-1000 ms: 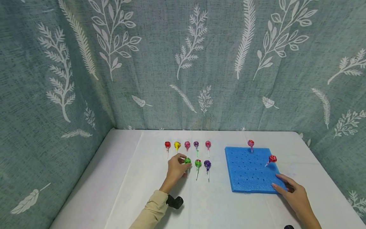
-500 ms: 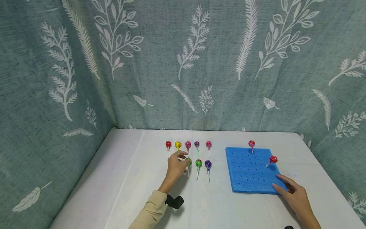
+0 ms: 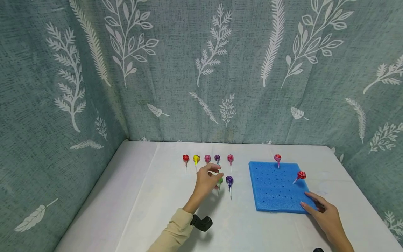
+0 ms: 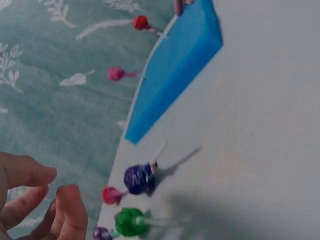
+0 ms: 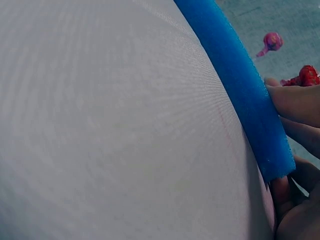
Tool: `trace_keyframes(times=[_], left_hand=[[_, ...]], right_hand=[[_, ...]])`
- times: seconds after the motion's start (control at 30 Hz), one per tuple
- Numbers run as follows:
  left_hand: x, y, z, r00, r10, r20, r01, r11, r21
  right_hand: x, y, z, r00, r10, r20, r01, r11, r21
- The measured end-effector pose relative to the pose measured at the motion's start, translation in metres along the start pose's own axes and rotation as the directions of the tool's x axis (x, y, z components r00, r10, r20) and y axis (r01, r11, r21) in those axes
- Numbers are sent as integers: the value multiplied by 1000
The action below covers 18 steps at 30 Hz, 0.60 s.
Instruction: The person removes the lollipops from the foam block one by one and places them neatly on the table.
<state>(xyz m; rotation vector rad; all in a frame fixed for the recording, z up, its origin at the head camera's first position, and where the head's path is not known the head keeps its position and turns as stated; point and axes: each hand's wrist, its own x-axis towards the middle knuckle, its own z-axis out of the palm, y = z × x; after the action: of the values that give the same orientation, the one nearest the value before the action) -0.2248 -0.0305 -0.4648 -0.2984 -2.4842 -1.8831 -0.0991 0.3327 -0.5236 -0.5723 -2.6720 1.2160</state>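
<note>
My left hand point(image 3: 206, 182) hovers at the front row of lollipops with its thumb and fingers apart and nothing between them. A green lollipop point(image 3: 220, 181) lies just by its thumb, partly covered; in the left wrist view this green lollipop point(image 4: 130, 222) rests on the table. To its right is a dark purple lollipop point(image 3: 229, 181). The other green lollipop is hidden by the hand. My right hand point(image 3: 327, 215) holds the front right corner of a blue foam block point(image 3: 274, 190), fingers and thumb about its edges. A pink lollipop point(image 3: 277, 158) and a red lollipop point(image 3: 301, 174) stick up from the block.
The back row has a red lollipop point(image 3: 186, 158), a yellow lollipop point(image 3: 196, 159), a pink lollipop point(image 3: 207, 158), a small purple lollipop point(image 3: 217, 158) and another pink lollipop point(image 3: 230, 158). Several holes dot the block. A patterned curtain point(image 3: 176, 70) stands behind the white table point(image 3: 151, 196).
My left hand has moved right from the leftmost green lollipop to the second green one, now covering the first. The right hand and foam block have stayed in place.
</note>
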Motion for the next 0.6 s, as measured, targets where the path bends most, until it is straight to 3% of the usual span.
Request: trace_keyframes(times=[0.27,0.47,0.6], left_hand=[[2,8,16,999,-9,32,11,999,-50],[2,15,31,1000,9,30,-9,1000,-6],[1,18,41,998,10,57,-7,998,-67]], right_hand=[[0,1,0,1000,-12,-1,12,1000,9],[0,1,0,1000,-24,-11,24,1000,5],[1,2,1,1000,-14,-13,14,1000,2]])
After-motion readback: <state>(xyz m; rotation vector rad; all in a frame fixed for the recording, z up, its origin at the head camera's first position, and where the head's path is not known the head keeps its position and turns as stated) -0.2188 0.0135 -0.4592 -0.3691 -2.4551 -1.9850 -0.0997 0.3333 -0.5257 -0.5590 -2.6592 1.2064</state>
